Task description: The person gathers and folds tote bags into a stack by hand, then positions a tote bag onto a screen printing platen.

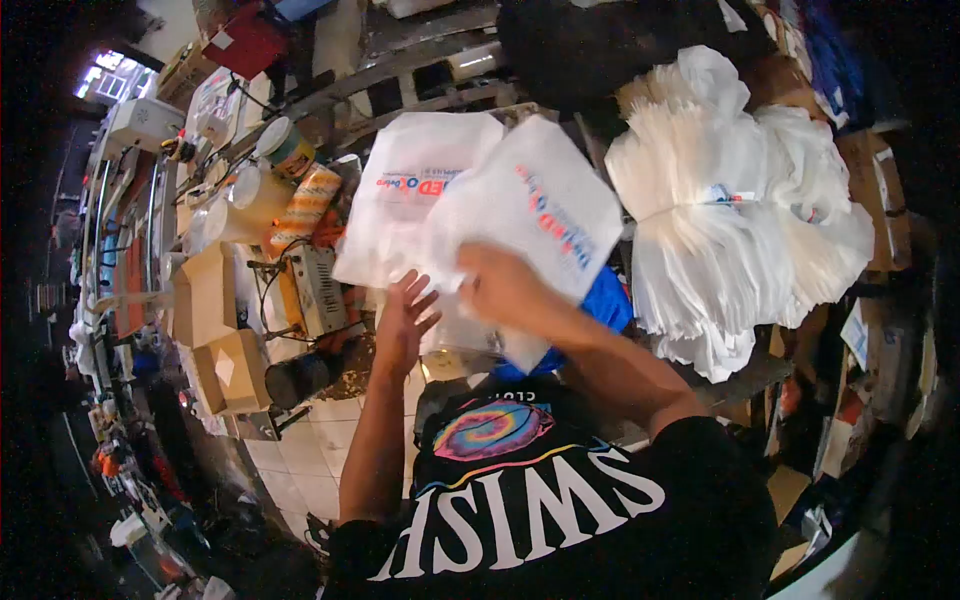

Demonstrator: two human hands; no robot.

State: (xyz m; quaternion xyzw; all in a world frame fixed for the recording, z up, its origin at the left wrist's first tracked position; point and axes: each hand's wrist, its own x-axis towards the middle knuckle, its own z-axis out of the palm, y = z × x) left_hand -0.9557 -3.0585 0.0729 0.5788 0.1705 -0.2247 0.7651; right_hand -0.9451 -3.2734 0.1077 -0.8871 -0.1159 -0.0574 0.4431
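My right hand (493,282) is closed at the left edge of a white printed plastic bag (555,190), which lies tilted under my forearm. Its fingertips are partly hidden and slightly blurred. Beneath and to the left, another white bag (420,145) with red and blue print lies flat on the work surface. My left hand (408,315) has its fingers spread near the lower edge of the bags and holds nothing. To the right sits a big bundle of white bags (690,240), gathered and tied at the middle.
Left of the bags stand a tub (285,145), an orange-and-white roll (312,195), a box-shaped device with vents (318,290) and an open cardboard box (228,365). Blue plastic (605,305) shows under the bags' right side. A dark shelf edge runs behind.
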